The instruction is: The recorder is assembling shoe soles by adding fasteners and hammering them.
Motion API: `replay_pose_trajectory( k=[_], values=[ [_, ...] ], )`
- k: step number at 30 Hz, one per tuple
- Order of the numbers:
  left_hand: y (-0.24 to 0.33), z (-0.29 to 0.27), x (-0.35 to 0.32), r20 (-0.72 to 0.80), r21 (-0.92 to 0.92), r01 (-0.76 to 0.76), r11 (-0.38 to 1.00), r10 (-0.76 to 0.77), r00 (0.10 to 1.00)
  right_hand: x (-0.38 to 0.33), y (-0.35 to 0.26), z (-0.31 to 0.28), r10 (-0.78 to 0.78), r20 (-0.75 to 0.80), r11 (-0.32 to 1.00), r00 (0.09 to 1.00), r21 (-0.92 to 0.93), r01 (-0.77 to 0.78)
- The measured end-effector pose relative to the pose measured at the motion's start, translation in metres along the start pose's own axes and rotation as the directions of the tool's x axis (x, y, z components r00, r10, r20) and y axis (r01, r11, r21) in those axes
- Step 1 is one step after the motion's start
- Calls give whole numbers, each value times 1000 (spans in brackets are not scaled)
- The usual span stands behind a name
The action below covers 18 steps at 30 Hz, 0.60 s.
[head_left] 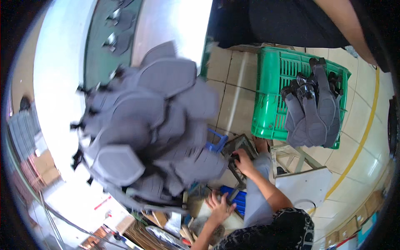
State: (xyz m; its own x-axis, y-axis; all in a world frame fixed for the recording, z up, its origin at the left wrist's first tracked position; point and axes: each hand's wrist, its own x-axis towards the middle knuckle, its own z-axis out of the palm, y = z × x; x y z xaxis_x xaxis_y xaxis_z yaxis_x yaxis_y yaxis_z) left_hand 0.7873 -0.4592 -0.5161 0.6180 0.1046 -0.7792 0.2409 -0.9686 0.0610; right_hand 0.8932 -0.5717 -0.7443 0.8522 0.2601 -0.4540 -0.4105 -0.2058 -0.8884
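Observation:
My right hand point(243, 162) is closed, with a small black piece point(235, 158) at its fingers; its exact kind I cannot make out. My left hand point(219, 207) hangs below the heap, fingers spread, with nothing in it. A large heap of grey padded pieces point(137, 112), rounded or angular with black ends, rises in front of me to the left. Its nearest pieces come close to both hands, and parts of the heap are blurred. More grey padded pieces point(310, 121) with shiny black ends lie on a green plastic crate point(266, 96) at the right.
A green conveyor belt point(98, 62) carries several similar pieces at the far left. Another person in dark clothes point(283, 21) stands at the top, one bare arm point(348, 25) showing. A white board point(304, 185), a blue stool point(217, 145) and a blue bin point(238, 201) are near my legs.

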Motion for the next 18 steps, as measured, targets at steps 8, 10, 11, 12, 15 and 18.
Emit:
replay_pose_trajectory(
  k=[8,10,11,12,15,18],
  values=[
    [-6,38,-27,-381,-46,2,999,-20,924,-85,-241,-222,-233,463,866,855,498,-34],
    [-34,68,-59,-500,54,26,998,4,866,-98,-270,-199,-391,573,807,720,590,-32],
    [-27,97,-58,-705,103,101,990,1,709,-110,-273,-194,-388,626,789,677,605,-107],
    [-8,102,-60,-761,28,170,985,-90,643,-122,-270,-188,-376,679,773,631,605,-190],
    [69,82,-114,-754,-567,-406,717,-255,605,-171,-232,-167,-471,798,749,376,587,-307],
    [150,111,-216,-438,-622,-500,-603,-261,860,-242,-207,-135,-330,940,903,87,342,-261]
  ],
)
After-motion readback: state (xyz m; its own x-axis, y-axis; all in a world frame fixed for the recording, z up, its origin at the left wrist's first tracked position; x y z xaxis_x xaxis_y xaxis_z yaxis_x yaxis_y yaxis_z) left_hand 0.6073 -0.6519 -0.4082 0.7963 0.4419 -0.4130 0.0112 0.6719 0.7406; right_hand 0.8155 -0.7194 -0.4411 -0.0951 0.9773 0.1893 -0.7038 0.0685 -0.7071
